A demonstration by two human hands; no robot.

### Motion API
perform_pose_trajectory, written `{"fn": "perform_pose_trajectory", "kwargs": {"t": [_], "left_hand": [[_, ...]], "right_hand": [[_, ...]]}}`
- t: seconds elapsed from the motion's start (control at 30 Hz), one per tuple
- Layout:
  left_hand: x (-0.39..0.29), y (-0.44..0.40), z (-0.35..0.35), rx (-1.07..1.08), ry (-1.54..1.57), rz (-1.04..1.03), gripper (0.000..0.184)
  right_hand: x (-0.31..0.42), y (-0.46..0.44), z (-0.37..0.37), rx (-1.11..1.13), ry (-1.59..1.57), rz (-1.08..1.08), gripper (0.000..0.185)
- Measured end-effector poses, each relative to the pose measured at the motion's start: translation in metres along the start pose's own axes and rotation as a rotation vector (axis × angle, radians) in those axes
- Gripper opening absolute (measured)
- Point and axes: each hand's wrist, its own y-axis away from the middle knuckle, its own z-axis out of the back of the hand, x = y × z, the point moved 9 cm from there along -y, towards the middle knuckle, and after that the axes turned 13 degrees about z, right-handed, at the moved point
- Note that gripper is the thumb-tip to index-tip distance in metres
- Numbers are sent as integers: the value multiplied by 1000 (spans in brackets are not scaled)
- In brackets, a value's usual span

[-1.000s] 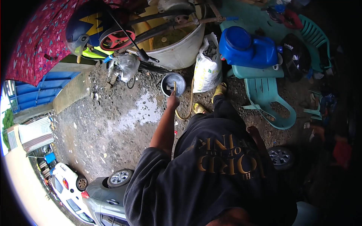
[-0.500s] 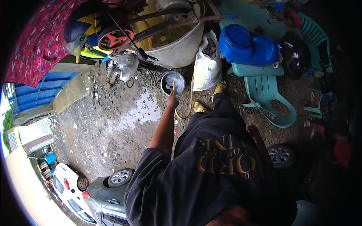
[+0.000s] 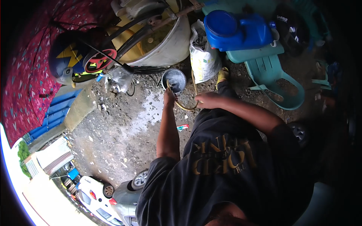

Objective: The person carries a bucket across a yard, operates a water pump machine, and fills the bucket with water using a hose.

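My left hand (image 3: 169, 98) is closed round a tan hose (image 3: 185, 108) near its end. The hose tip points into a grey bucket (image 3: 183, 83) on the wet ground just ahead, with some liquid inside. From that hand the hose loops down and across to my right hand (image 3: 208, 100), whose fingers are wrapped on it. Beyond the right hand the hose runs up past a white sack (image 3: 204, 64) filled with dark lumps. A yellow shoe (image 3: 223, 75) shows beside the sack.
A large white tub (image 3: 171, 47) stands behind the bucket. Right of the sack, a blue jug (image 3: 241, 34) rests on a green table (image 3: 260, 54) with a green chair (image 3: 277, 81) beside it. Helmets, a pink umbrella (image 3: 26, 83) and parked cars (image 3: 92, 192) surround the yard.
My right hand has come in from my side and taken hold of the hose. My left hand has shifted slightly left, bringing the hose end toward the bucket's left side. The view has tilted.
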Motion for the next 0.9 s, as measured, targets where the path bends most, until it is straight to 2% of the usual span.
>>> {"fn": "perform_pose_trajectory", "kwargs": {"t": [0.07,0.17,0.2,0.27,0.7,0.87,0.9], "left_hand": [[-10,15,-4,-9,11,-5,28],[-23,15,-8,82,84,41,29],[-24,15,-10,103,210,62,27],[-32,20,-12,82,172,81,24],[-57,21,-23,127,273,59,14],[-54,22,-26,160,207,42,14],[-51,22,-26,138,281,55,15]], "right_hand": [[16,-24,-19,80,140,153,40],[9,-32,-39,342,196,1,55],[13,-35,-35,308,172,37,57],[3,-38,-45,246,133,105,62],[-13,-55,-17,371,283,161,51],[-17,-51,-14,459,313,112,51],[-16,-50,-12,469,319,101,50]]}}
